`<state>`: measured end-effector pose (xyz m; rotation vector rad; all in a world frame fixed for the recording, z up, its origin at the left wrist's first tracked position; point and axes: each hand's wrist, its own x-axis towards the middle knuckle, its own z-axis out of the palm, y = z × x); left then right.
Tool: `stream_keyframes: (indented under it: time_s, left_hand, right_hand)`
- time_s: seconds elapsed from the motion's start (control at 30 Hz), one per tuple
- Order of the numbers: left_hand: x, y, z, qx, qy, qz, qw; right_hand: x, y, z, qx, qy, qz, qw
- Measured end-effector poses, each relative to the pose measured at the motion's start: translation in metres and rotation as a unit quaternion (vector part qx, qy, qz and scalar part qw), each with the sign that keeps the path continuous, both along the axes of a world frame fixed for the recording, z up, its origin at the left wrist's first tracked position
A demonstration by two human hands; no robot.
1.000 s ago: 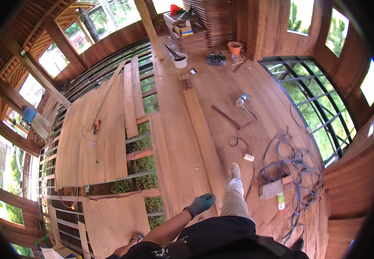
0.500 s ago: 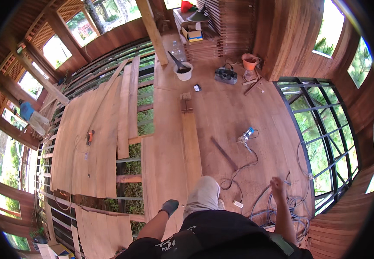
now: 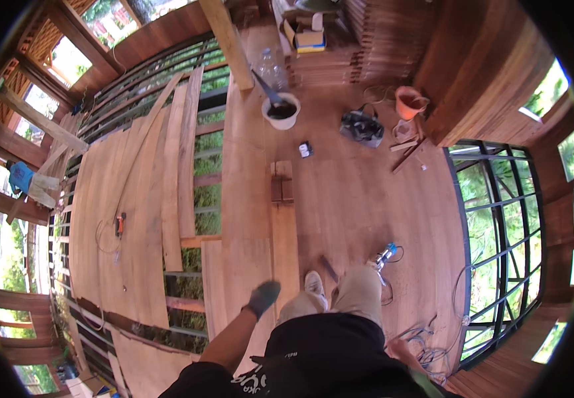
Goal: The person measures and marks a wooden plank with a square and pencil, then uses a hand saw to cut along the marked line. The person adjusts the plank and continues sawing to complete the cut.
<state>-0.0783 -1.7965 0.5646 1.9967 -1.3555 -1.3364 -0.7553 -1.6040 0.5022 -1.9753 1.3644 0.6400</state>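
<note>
My left hand [image 3: 263, 298], in a dark grey glove, hangs in front of my body above the floorboards, touching nothing I can see. Its fingers are too dark and small to read. My right hand [image 3: 403, 351] is bare and low beside my right thigh, in front of a tangle of grey cable [image 3: 426, 341]; its fingers are blurred. Ahead of my right knee, a blue and silver power tool [image 3: 386, 255] lies on the floor with its cord. A dark wood strip [image 3: 329, 268] lies between my shoe and that knee.
Open joists with gaps [image 3: 208, 159] run left of the laid floor. Loose boards [image 3: 111, 265] there carry an orange power tool [image 3: 120, 225]. A white bucket [image 3: 281, 113], black bag [image 3: 362, 126] and orange bucket [image 3: 409, 103] stand ahead. A metal-framed opening [image 3: 499, 245] lies right.
I have stepped forward, with my legs and the power tool now closer together. My right hand has dropped from beside the cable to near my thigh. My left hand stays low.
</note>
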Motion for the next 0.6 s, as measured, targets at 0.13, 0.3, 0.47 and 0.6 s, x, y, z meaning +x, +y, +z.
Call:
stream_keyframes:
  time_s: [0.13, 0.3, 0.47, 0.6]
  left_hand:
    - [0.003, -0.159, 0.053, 0.018, 0.216, 0.321, 0.922]
    - [0.02, -0.279, -0.053, 0.069, -0.023, 0.076, 0.994]
    - [-0.054, -0.399, -0.065, 0.1, 0.037, 0.017, 0.994]
    - [-0.018, -0.49, 0.049, 0.035, 0.104, 0.202, 0.973]
  right_hand:
    - [0.037, -0.058, 0.059, 0.292, 0.067, -0.125, 0.946]
    - [0.04, -0.288, 0.044, 0.198, 0.033, -0.182, 0.963]
    - [-0.08, -0.61, 0.069, -0.184, 0.134, 0.048, 0.972]
    - [0.164, -0.938, 0.175, -0.185, -0.209, -0.304, 0.911]
